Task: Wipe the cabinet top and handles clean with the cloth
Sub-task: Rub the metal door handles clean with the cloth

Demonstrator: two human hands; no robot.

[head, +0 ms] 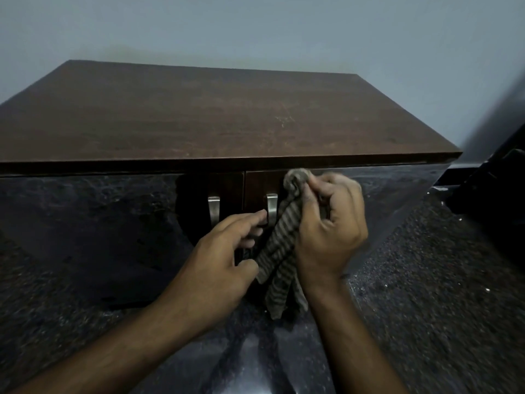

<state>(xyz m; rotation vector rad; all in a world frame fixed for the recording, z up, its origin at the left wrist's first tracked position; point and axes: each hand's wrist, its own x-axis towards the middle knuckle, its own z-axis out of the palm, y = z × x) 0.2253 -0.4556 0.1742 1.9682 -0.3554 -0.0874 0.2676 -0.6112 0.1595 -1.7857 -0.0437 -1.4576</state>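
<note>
A dark brown wooden cabinet top fills the upper middle of the head view. Below its front edge sit two metal handles, the left handle and the right handle, on glossy dark doors. My right hand grips a striped grey-brown cloth bunched at its top, just right of the right handle, under the cabinet's front edge. The cloth's tail hangs down between my hands. My left hand has its fingertips on the lower part of the right handle and its thumb against the cloth.
The glossy cabinet doors mirror the speckled dark floor. A plain grey wall stands behind the cabinet. A dark object sits at the right edge beside the cabinet.
</note>
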